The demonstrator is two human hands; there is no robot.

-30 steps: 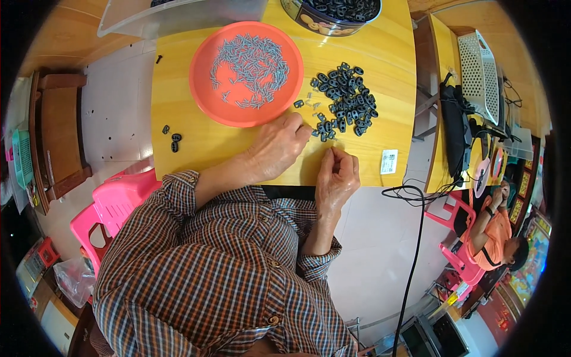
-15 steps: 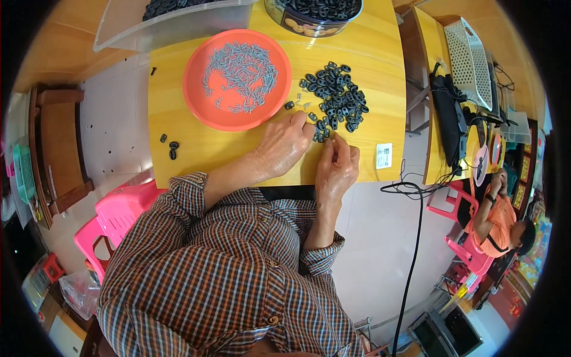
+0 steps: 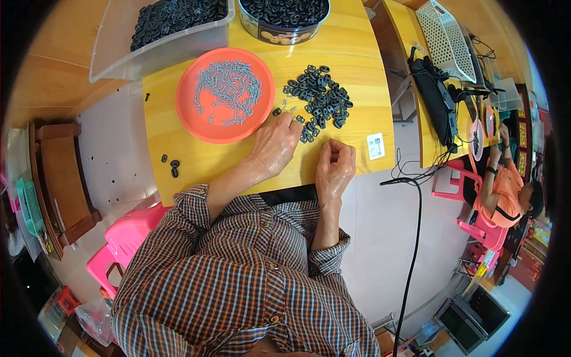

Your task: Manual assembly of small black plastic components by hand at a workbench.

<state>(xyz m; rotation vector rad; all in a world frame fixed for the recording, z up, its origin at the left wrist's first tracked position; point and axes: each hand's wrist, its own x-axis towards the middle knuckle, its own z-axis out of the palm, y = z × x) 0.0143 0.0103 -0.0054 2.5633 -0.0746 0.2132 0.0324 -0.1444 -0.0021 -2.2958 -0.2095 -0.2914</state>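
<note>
My left hand (image 3: 275,146) is closed with its fingertips down on the table, beside a few loose screws (image 3: 292,109) and the near left edge of a pile of black two-holed oval pieces (image 3: 328,102). What its fingers hold, if anything, is hidden. My right hand (image 3: 335,168) is closed in a pinch just nearer than the pile, apart from it; nothing nameable shows between thumb and finger. A single black piece (image 3: 277,112) lies between the left hand and a round orange-red plate (image 3: 185,113), which bears many small grey screws (image 3: 232,89).
A clear plastic bin (image 3: 178,56) and a round tin (image 3: 285,37), both with black pieces, stand at the back. A few black pieces (image 3: 174,168) lie at front left, a white label (image 3: 376,146) at right. A black cable (image 3: 410,256) hangs off the right side. Another person (image 3: 505,193) sits far right.
The whole view has shifted. My right hand has drawn back to the right, off the near edge of the pile. The left fingertips have moved slightly farther away, toward the loose screws.
</note>
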